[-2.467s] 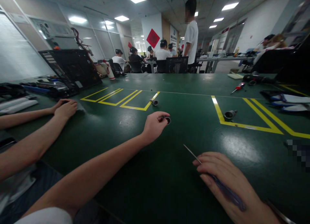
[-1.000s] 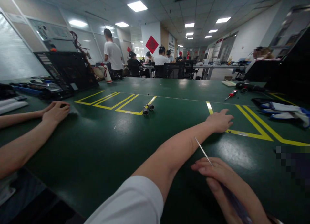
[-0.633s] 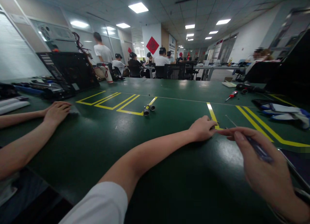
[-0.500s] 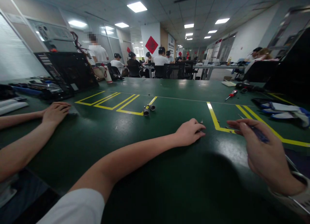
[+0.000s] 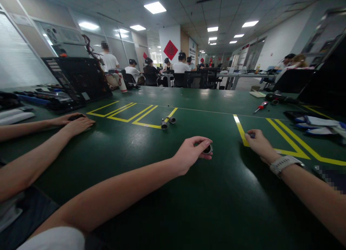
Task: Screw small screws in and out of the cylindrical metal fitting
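My left hand is closed around a short round metal fitting, its dark opening turned toward me, just above the green table. To the right, my right hand, with a pale watch on its wrist, is closed over yellow tape. Only a small dark-blue end of the screwdriver shows between its fingers; the shaft is hidden. Two similar metal fittings lie close together at the corner of a taped outline, left of and beyond my left hand.
A co-worker's hands rest on the table at left, near a black object. Black equipment stands behind them. A red screwdriver and white-blue gloves lie at right. Yellow tape marks the green tabletop.
My left hand has moved left, turned and come up; the fitting's opening now shows. My right hand has moved left and away from me. The co-worker's hands have shifted right.
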`<state>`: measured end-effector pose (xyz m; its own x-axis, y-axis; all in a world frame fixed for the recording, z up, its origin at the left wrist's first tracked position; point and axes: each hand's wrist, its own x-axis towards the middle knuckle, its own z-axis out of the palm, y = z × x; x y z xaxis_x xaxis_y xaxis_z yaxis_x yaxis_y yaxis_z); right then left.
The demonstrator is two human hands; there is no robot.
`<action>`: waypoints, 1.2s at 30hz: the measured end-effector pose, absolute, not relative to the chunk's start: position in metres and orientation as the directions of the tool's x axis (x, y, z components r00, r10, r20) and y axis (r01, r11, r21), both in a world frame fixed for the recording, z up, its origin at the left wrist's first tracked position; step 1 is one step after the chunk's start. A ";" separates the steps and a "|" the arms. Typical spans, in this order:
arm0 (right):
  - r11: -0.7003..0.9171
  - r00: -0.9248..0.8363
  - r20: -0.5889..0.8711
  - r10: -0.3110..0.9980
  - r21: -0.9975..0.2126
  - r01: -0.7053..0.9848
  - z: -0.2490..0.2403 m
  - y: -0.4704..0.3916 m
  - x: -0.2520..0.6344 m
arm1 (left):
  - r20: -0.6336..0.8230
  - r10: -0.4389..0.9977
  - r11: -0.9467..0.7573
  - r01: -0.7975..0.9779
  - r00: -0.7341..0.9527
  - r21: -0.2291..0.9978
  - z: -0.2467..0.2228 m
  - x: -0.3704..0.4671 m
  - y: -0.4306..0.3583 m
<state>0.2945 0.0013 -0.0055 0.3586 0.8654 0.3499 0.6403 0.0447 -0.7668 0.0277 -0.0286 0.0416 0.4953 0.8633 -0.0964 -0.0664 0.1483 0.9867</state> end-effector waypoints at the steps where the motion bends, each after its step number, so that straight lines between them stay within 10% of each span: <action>1: 0.034 0.327 0.331 0.885 -0.747 0.664 -0.005 0.004 0.291 | -0.124 0.875 0.193 -0.104 0.469 0.976 0.046 0.026 -0.031; 8: 0.166 -0.026 0.226 0.974 -0.624 0.764 0.001 -0.044 0.232 | -0.201 0.931 0.287 -0.269 0.305 0.919 0.061 0.005 -0.036; 16: 0.608 -0.548 0.268 0.792 -0.422 0.672 0.011 -0.145 0.171 | -0.155 0.968 0.215 -0.331 0.197 0.919 0.062 -0.001 -0.040; 26: 0.248 0.069 0.305 0.950 -0.870 0.427 0.022 -0.141 0.203 | -0.238 0.938 0.312 -0.317 0.252 0.895 0.056 0.001 -0.057; 36: 0.076 0.201 0.208 0.957 -0.853 0.516 0.021 -0.139 0.208 | -0.216 0.898 0.324 -0.246 0.382 0.914 0.049 -0.007 -0.067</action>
<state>0.2075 -0.1387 0.0215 0.2014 0.9573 0.2076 0.5163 0.0764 -0.8530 -0.0068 -0.0665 0.0491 0.3822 0.8984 -0.2162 -0.2456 0.3243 0.9135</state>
